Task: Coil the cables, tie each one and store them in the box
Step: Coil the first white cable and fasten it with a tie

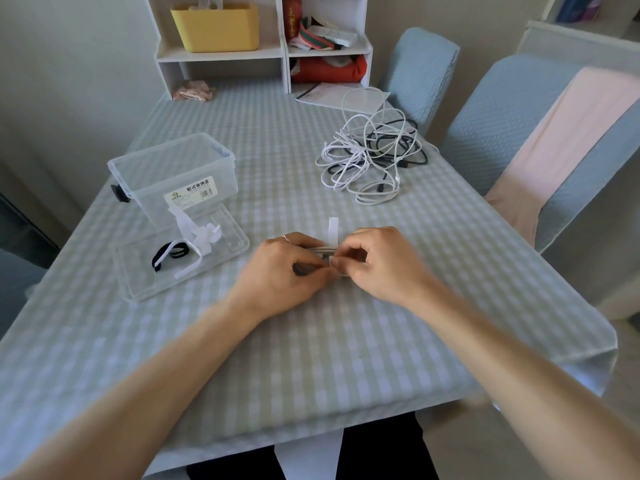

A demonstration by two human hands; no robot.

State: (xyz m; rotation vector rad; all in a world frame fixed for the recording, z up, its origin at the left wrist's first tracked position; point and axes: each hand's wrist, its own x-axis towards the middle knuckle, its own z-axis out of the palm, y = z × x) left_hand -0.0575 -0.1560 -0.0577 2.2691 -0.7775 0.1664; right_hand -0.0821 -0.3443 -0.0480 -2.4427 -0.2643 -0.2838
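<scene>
A coiled white cable lies on the table between my hands, mostly hidden by them. My left hand grips its left part with curled fingers. My right hand pinches a white tie strap at the coil; the strap's free end sticks up behind the coil. A tangled pile of white and black cables lies at the far right of the table. The clear plastic box stands at the left.
The box's clear lid lies in front of it, holding white straps and black ties. A white shelf unit with a yellow bin stands at the back. Papers lie near it. Two blue-covered chairs flank the table's right side.
</scene>
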